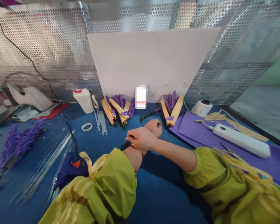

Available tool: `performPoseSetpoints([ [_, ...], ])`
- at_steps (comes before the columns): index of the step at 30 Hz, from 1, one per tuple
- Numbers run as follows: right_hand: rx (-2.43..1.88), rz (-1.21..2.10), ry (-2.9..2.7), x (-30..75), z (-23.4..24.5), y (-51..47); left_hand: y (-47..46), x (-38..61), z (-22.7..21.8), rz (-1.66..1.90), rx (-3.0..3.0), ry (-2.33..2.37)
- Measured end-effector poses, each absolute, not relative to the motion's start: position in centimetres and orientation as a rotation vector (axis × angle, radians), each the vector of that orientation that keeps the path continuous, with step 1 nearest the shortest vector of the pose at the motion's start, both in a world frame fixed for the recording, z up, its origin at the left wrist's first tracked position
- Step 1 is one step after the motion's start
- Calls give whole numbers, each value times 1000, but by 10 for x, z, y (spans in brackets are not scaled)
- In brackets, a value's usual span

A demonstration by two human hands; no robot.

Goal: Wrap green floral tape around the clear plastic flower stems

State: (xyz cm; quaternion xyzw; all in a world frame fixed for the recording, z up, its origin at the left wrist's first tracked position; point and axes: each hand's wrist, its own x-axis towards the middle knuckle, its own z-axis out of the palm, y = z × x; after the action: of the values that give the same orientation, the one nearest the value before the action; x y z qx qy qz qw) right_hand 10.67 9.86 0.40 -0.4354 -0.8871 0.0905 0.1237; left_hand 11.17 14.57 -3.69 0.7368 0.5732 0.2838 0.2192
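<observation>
My forearms cross over the blue tabletop (158, 193). My left hand (156, 127) reaches forward, its fingers curled into a loose fist with nothing visible in it. A gold bangle (137, 148) circles the left wrist. Across that wrist lies my right hand (140, 137), touching it, fingers folded in and no object showing. Small lavender bouquets in tan paper stand beyond the hands: one bouquet (122, 112) with others on the left, and another bouquet (171, 113) on the right. A loose green-stemmed piece (150, 114) lies between them.
At left lie a purple lavender bunch (20, 143), clear thin rods (46, 165), a blue glue gun (68, 171), tape roll (86, 127), glue sticks (102, 121) and white tub (84, 100). At right, purple sheets (191, 129) bear a white power strip (241, 140). A white board (151, 62) stands behind.
</observation>
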Motion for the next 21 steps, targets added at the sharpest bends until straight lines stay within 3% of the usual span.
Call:
performPoseSetpoints([
  [16, -1246, 380, -2548, 101, 1, 106, 149, 109, -39, 745, 2065, 1559],
  [21, -1339, 168, -2513, 97, -1, 100, 136, 105, -28, 699, 2062, 1571],
])
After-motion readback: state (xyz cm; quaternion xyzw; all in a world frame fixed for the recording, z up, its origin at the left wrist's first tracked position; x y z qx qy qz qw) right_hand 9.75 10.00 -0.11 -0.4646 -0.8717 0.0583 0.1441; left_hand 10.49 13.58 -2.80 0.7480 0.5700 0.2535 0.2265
